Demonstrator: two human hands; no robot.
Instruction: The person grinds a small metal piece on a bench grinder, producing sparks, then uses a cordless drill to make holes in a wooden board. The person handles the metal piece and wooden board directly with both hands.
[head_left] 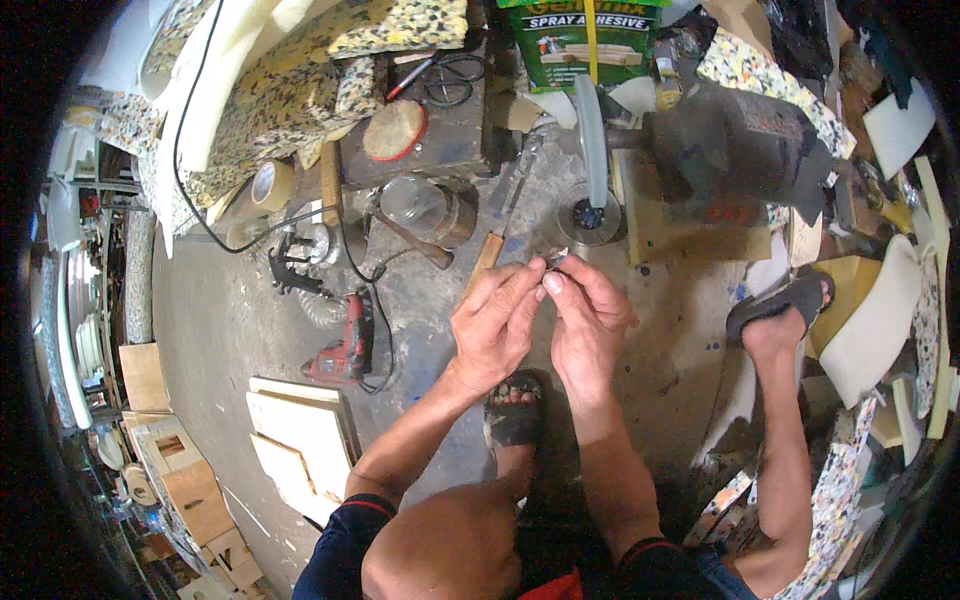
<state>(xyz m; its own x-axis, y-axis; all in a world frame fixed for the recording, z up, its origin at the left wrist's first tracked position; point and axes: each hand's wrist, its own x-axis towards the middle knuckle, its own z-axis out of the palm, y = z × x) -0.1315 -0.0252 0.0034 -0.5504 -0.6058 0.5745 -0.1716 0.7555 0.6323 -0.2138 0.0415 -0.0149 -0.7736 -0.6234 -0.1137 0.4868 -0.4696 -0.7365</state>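
Note:
Both of my hands are raised over the floor with their fingertips meeting. My left hand [497, 318] pinches a small piece [560, 256] that looks like shiny metal, its exact kind too small to make out. Pressed against the same piece are the thumb and fingers of my right hand [588, 320]. Just beyond the fingertips sits a round metal tin [588, 217] with dark contents. Above it stands a grey grinding wheel [592, 140] on a dark bench grinder [735, 145]. Left of my left hand lies a long metal tool with a wooden handle [487, 255].
A red and black power drill [345, 345], a black spray gun [295, 262], a clear plastic jar [415, 203] and a tape roll [270, 185] lie to the left. Pale boards [295, 440] rest nearer. Speckled foam [290, 130] and a green container [580, 65] are at the back.

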